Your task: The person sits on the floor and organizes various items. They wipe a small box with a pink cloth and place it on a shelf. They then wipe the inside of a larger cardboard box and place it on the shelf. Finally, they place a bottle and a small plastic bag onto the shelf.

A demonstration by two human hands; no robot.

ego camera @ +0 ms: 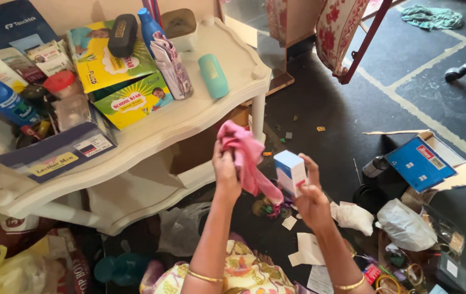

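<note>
The person sits on the dark stone floor [429,92] in front of a low white plastic table [189,117], both arms raised. The left hand [226,169] has its fingers curled tight around a bunched pink cloth [246,158], which hangs down in a tail and touches the lower side of a small white-and-blue carton [290,171]. The right hand [312,198] pinches that carton upright between thumb and fingers, just off the table's front right corner, over open floor rather than over the tabletop.

The grip on the carton looks light, taken low on its sides; I'd say a firm rub from the cloth could twist it loose, and it would drop among the torn paper scraps [306,247] and white plastic bags [404,223] below, where a small pale box is easily lost. The cloth's hanging tail could also drag through the clutter on the floor and pick up dirt.

The table is the bigger worry. Along its far edge a teal case [213,75] lies near the right corner, and a folded patterned packet [172,68] leans against a blue bottle [148,26] over yellow-green boxes [127,81]. Near the left front edge a long navy box [53,152] overhangs. A lifted elbow or a knock to the table leg [258,117] could send any of these sliding off.
</note>
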